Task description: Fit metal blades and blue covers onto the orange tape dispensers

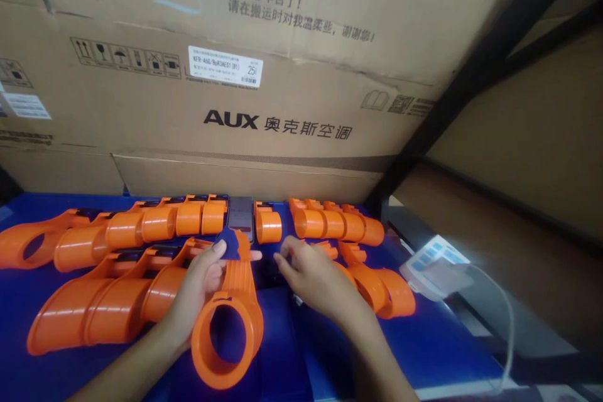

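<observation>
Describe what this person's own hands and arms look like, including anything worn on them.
The left hand and right hand are both ungloved, with slender fingers; no ring shows on either. The left thumb's nail looks short and unpainted. Both forearms are slim and bare down to the picture's bottom edge, with no sleeve, marking or watch to be seen.

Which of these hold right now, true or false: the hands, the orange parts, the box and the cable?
1. The left hand holds an orange plastic part with a round ring. True.
2. The right hand grips the thin white cable. False: the cable lies apart, farther right.
3. A large brown cardboard box marked AUX stands behind the orange parts. True.
4. The tabletop is green. False: the tabletop is blue.
</observation>
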`<act>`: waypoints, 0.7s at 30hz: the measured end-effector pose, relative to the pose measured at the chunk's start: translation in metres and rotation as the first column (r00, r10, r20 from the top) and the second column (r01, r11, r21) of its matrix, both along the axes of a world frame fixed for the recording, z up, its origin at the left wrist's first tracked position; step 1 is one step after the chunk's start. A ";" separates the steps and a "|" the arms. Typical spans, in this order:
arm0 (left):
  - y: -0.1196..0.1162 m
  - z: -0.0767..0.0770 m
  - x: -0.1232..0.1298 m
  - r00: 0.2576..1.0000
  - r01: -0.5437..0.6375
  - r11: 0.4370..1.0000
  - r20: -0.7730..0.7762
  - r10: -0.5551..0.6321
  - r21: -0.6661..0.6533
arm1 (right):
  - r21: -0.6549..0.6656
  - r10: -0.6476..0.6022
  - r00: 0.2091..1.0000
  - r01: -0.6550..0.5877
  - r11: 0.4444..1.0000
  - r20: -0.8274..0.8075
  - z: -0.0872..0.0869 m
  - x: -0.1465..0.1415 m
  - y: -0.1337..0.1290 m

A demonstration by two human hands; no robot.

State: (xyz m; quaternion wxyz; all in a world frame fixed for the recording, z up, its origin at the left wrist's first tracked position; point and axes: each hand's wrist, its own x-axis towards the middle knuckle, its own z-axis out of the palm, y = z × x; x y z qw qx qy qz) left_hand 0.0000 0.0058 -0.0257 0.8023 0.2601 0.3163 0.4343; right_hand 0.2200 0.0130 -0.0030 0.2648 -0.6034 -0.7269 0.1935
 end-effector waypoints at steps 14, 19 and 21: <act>-0.005 0.008 0.011 0.997 -0.026 0.998 0.075 0.022 0.049 | -0.031 0.132 0.984 -0.129 0.991 0.123 -0.002 0.002 -0.009; -0.009 0.008 0.014 0.998 0.047 0.983 0.027 -0.053 0.176 | 0.043 0.067 0.997 -0.068 0.997 0.037 0.003 0.002 -0.006; -0.009 0.003 0.013 0.995 0.094 0.975 -0.006 -0.095 0.203 | 0.071 0.041 0.999 -0.039 0.997 -0.032 0.002 0.001 -0.004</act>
